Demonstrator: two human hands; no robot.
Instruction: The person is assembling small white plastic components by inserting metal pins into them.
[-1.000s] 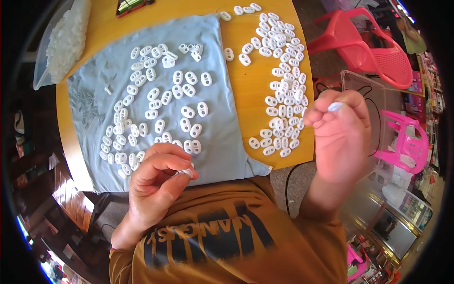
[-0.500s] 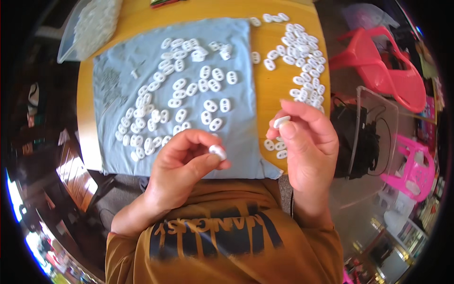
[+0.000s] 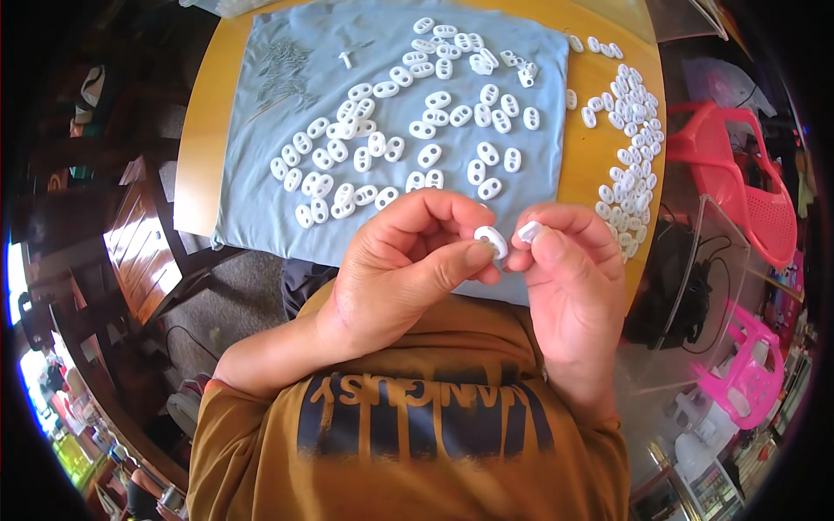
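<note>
My left hand (image 3: 391, 278) pinches a white oval plastic piece with holes (image 3: 493, 240) between thumb and forefinger. Close beside it, my right hand (image 3: 575, 282) grips a small white plastic part (image 3: 528, 232) in its fingertips; its full shape is partly covered. The two parts are near each other, with a narrow gap between them. Beyond my hands lies a light blue cloth (image 3: 261, 182), where many two-holed white oval pieces (image 3: 430, 155) are scattered. A small white peg-like part (image 3: 345, 59) rests near its far side.
Thin metal pins (image 3: 282, 74) lie on the cloth's far left. Further white ovals (image 3: 638, 135) are heaped on the yellow wooden table (image 3: 599, 130) at right. A red chair (image 3: 738, 165), a pink stool (image 3: 751, 373) and a clear bin (image 3: 717, 252) stand beyond the table's right edge.
My hands have come together, bringing the two white parts close to each other. My view has shifted, so the cloth and table appear farther right and higher.
</note>
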